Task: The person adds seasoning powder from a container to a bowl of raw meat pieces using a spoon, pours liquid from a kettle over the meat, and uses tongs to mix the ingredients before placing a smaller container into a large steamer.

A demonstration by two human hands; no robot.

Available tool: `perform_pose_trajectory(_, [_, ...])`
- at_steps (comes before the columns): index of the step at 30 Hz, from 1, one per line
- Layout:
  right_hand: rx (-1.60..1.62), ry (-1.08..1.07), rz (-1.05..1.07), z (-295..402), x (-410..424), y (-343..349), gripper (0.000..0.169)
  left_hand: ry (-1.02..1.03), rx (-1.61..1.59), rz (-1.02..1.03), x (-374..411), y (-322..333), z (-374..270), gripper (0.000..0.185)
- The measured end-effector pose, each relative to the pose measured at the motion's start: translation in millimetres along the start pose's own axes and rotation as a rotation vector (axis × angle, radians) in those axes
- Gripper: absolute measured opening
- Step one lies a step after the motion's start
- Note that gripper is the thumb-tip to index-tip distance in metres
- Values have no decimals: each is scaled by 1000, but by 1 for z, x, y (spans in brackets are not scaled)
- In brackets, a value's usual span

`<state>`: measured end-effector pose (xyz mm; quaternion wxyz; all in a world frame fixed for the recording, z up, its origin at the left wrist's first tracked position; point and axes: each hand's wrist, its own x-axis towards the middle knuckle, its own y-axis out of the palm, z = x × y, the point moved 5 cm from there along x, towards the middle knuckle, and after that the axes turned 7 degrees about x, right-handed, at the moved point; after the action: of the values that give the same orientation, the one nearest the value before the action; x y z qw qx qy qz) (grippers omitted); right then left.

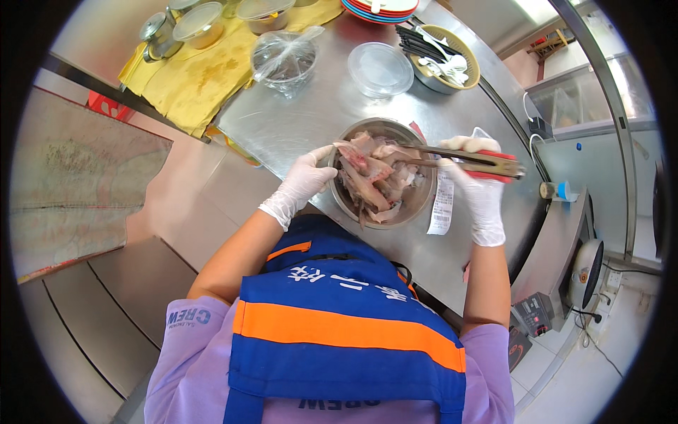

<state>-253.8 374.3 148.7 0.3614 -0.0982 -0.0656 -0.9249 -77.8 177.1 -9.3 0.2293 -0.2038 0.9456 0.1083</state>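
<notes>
A round metal bowl (389,225) stands near the edge of a stainless steel table (328,100). It is heaped with raw fish pieces (365,183), pale with some red parts. My left hand (307,177), in a thin white glove, grips the bowl's left rim with the thumb toward the fish. Metal tongs (466,159) with red grips are in my gloved right hand (476,183). Their tips reach over the right side of the bowl to the fish; whether they pinch a piece is hard to tell. A printed paper slip (441,204) lies between the bowl and my right hand.
Behind the bowl are a clear plastic lid (380,70), a plastic-wrapped container (286,61) and a basket (469,45) of spoons and black utensils. Stacked plates (378,15) stand at the back. Lidded tubs (198,25) rest on a yellow cloth (196,79).
</notes>
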Motion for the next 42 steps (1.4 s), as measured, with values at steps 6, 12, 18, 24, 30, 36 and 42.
perform_pose_trajectory(6, [94,80,-199,36,-15,-29,34,-22,-10,-8,-9,1,-3,61])
perform_pose_trajectory(12, [116,154,-284,-15,-48,-4,41,2,-80,19,-16,9,-4,64])
perform_pose_trajectory(18, [-6,-138,-201,-25,-71,41,36,9,7,77,-18,6,-13,64])
perform_pose_trajectory(24, [-439,-466,143,14,-95,75,44,21,-13,62,-22,5,-16,63])
perform_pose_trajectory(30, [0,-162,-33,35,-87,51,45,29,-26,56,-18,4,-9,64])
perform_pose_trajectory(36, [141,40,-108,-25,-70,48,36,31,1,88,-17,4,-10,65])
perform_pose_trajectory(42, [-246,-193,236,-25,-86,62,37,-6,9,48,-18,3,-8,64])
